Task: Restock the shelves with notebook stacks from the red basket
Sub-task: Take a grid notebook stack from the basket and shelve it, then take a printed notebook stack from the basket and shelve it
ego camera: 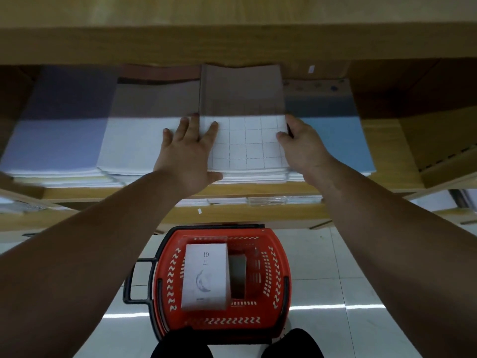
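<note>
Both forearms (77, 254) reached to the shelf (382, 151), where the grid notebook stack (247, 146) lay between the hands. The left hand (188, 151) pressed flat, fingers spread, on its left edge; the right hand (302, 148) gripped its right edge, thumb on top. Below, the red basket (273, 280) held a white stack (206, 275).

Wood, paper, plastic and tile from my remote seat.
I see the shelf (232, 45) in matt, pale wood grain; the grid notebooks (247, 146) and the blue stack (333, 143) at right have smooth matt paper covers. The near basket (273, 280) is red perforated plastic with a slight sheen, its handle (128, 282) black plastic. The floor (335, 280) tiles are glossy and mirror streaks of light.
</note>
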